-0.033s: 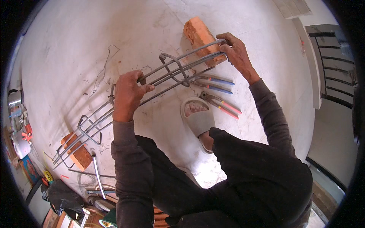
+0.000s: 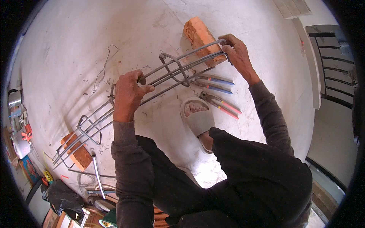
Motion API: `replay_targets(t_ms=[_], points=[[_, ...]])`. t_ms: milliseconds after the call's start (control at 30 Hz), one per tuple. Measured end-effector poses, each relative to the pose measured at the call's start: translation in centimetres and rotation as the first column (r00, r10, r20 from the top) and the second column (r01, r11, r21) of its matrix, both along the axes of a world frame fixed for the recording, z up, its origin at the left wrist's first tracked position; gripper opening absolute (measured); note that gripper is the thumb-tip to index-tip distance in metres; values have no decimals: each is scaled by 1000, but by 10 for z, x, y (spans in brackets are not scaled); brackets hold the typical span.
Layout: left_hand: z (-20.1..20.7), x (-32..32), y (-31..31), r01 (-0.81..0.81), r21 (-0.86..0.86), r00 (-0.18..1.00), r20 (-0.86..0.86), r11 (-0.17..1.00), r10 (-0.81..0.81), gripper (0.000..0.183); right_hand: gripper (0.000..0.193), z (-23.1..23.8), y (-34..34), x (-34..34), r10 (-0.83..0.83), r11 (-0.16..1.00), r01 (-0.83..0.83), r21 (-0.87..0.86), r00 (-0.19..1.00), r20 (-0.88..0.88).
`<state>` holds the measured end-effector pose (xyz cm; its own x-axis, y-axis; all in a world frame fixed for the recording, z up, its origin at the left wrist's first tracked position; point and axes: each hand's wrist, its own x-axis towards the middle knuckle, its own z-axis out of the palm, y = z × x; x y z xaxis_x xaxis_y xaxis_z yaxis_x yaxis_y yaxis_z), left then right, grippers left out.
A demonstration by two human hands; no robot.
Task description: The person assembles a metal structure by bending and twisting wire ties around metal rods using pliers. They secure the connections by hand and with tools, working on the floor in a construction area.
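A long rebar cage [image 2: 197,63], made of several steel rods with bent stirrups around them, lies slantwise across two orange bricks. My left hand [image 2: 127,95] is closed around its upper rod near the middle, the thumb pointing right. At the far right end, my right hand [image 2: 237,57] pinches the hooked rod end between thumb and fingers. The brick [image 2: 198,30] under that end stands close by. The other brick [image 2: 81,156] supports the lower left end. Just below the cage lie pincers with blue handles [image 2: 218,85] and pincers with red handles [image 2: 225,107].
My sandalled foot [image 2: 201,121] is on the floor near the pincers. Bent wire [image 2: 103,70] and small wire scraps lie beyond the cage. A metal bar [image 2: 98,174], a black bag [image 2: 64,197] and assorted items crowd the lower left. A dark railing [image 2: 336,68] stands at right.
My right hand has shifted very slightly at the rod end. The cage and my left hand look the same.
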<state>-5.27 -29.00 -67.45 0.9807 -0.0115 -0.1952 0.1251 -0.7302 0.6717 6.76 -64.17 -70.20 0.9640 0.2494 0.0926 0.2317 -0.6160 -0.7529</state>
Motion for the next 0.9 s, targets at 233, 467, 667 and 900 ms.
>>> replay_targets(t_ms=[233, 467, 667, 900], points=[[1, 5, -3, 56, 174, 986, -165, 983, -27, 25, 24, -10, -20, -21, -87, 996, 80, -37, 953, -289], [11, 0, -2, -15, 55, 989, -148, 998, 23, 24, 13, -4, -27, -23, -149, 981, 144, -129, 988, -33], [13, 4, -1, -46, -14, 995, -92, 999, 45, 25, 27, -12, -16, -85, 264, 914, -131, -385, 911, 317], [21, -2, -5, -100, -19, 990, -100, 995, 98, 23, 25, -42, 38, -92, 410, 799, -239, -553, 888, 209]])
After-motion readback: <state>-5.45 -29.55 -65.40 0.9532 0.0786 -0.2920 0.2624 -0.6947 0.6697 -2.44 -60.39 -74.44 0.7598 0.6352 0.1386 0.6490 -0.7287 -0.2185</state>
